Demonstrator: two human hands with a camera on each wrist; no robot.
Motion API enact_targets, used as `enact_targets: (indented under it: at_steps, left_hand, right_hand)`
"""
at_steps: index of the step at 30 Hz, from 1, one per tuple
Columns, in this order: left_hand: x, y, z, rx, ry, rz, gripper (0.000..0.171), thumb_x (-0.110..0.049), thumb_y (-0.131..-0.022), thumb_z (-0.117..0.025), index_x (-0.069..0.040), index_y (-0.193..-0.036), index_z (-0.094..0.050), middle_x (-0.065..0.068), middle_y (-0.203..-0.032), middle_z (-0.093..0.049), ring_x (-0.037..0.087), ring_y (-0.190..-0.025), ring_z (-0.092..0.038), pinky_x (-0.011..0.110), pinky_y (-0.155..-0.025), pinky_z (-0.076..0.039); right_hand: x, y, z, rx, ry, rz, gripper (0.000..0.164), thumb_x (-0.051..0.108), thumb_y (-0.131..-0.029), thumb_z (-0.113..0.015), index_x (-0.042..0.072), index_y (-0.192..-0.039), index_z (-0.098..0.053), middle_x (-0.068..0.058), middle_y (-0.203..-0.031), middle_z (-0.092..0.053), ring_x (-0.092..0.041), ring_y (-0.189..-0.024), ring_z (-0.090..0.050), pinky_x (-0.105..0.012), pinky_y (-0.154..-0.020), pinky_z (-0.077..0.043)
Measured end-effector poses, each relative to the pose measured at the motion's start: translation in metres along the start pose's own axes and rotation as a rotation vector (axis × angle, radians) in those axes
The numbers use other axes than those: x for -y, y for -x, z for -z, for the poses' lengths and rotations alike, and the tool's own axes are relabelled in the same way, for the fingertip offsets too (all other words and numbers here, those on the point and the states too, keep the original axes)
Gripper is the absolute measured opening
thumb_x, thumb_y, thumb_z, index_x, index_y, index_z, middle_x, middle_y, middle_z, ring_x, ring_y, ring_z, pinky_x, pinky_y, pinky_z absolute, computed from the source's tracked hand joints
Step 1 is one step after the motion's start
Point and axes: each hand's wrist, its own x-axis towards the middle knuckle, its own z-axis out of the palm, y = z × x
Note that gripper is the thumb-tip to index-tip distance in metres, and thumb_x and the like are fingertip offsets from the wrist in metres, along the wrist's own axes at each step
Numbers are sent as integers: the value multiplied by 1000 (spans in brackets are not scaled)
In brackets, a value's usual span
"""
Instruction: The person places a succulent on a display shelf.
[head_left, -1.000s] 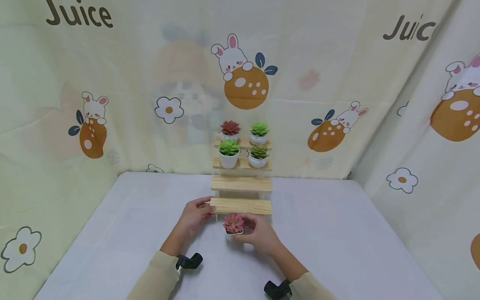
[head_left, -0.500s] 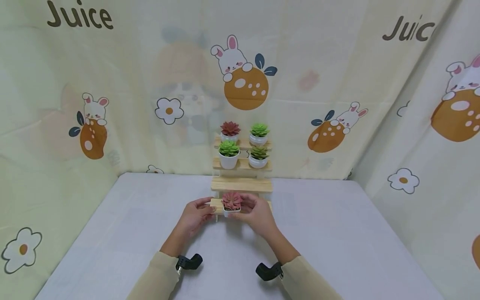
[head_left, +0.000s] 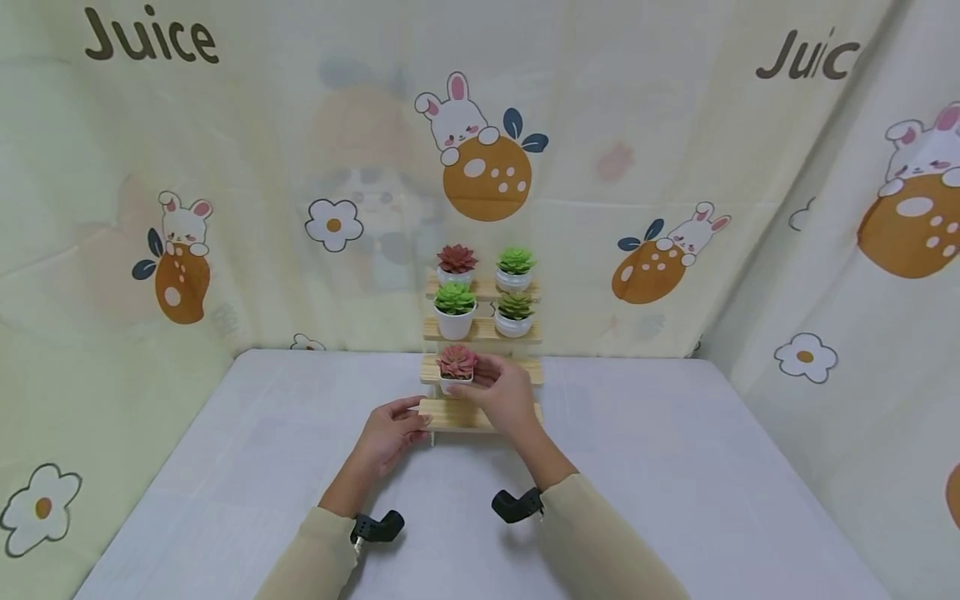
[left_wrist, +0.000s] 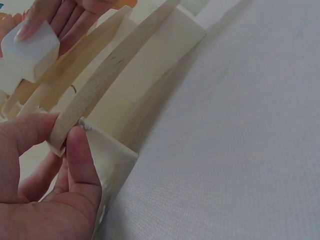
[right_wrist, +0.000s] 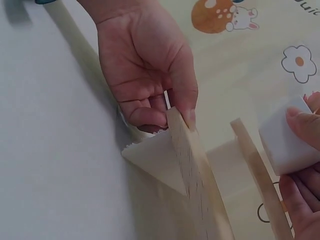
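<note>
My right hand [head_left: 504, 398] grips a small white pot with a pink succulent [head_left: 457, 363], held upright by the third step up from the back, in front of the second-lowest wooden shelf [head_left: 528, 372]. Whether the pot touches that shelf I cannot tell. In the right wrist view the thumb lies on the white pot [right_wrist: 287, 142]. My left hand [head_left: 392, 435] pinches the left end of the lowest shelf [head_left: 480, 415] between thumb and fingers; the left wrist view shows this shelf end [left_wrist: 62, 131] in its grip.
On the top shelf stand a dark red succulent [head_left: 457, 260] and a bright green one [head_left: 515, 262]. One shelf down are a green succulent [head_left: 454, 308] and an olive-green one [head_left: 514, 312]. A printed curtain [head_left: 585, 317] hangs right behind the stand. White cloth covers the table [head_left: 645, 450].
My right hand has lifted the pink succulent from before the lowest shelf, up and away from me to the second-lowest shelf. The left hand has kept its hold on the lowest shelf.
</note>
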Motion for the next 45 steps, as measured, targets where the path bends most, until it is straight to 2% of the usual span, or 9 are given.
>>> enact_targets:
  at_steps: [6,15,31,38,45]
  left_hand:
    - [3,-1,2,-4,7,0,47,2,-94,-68,3,-140,-57,11,-104,-69,14,-83,-67,24,-73,-61]
    - [4,-1,0,6,8,-10,47,2,-94,-67,3,-140,-57,12,-107,-69,14,-85,-68,24,-74,-61]
    - [3,-1,1,2,18,-13,46,3,-94,-68,4,-139,-58,10,-103,-70,14,-83,-68,25,-74,-61]
    - [4,-2,3,4,14,-10,47,3,-93,-68,5,-139,-57,7,-99,-68,13,-80,-67,24,-73,-61]
    - [2,-3,1,-8,14,-1,47,4,-93,-68,3,-139,-59,8,-100,-68,13,-81,-67,24,-73,-61]
  right_hand:
    - [1,-11,-5,-8,20,23,59,24,-73,-94,8,-126,-71,-12,-115,-76,-24,-106,-74,-34,-90,-62]
    - [-7,-21,-9,-42,84,32,55,26,-75,-93,8,-123,-73,-10,-111,-77,-21,-102,-75,-32,-88,-62]
    - [-9,-23,-18,-77,43,48,58,24,-75,-92,6,-126,-71,-11,-113,-77,-22,-104,-75,-33,-88,-62]
    - [-12,-20,-21,-82,18,64,56,25,-76,-91,7,-125,-72,-10,-113,-77,-19,-104,-75,-28,-87,-62]
    - [-8,-19,-20,-88,-6,82,54,21,-76,-92,5,-124,-73,-13,-112,-77,-23,-103,-75,-31,-86,-63]
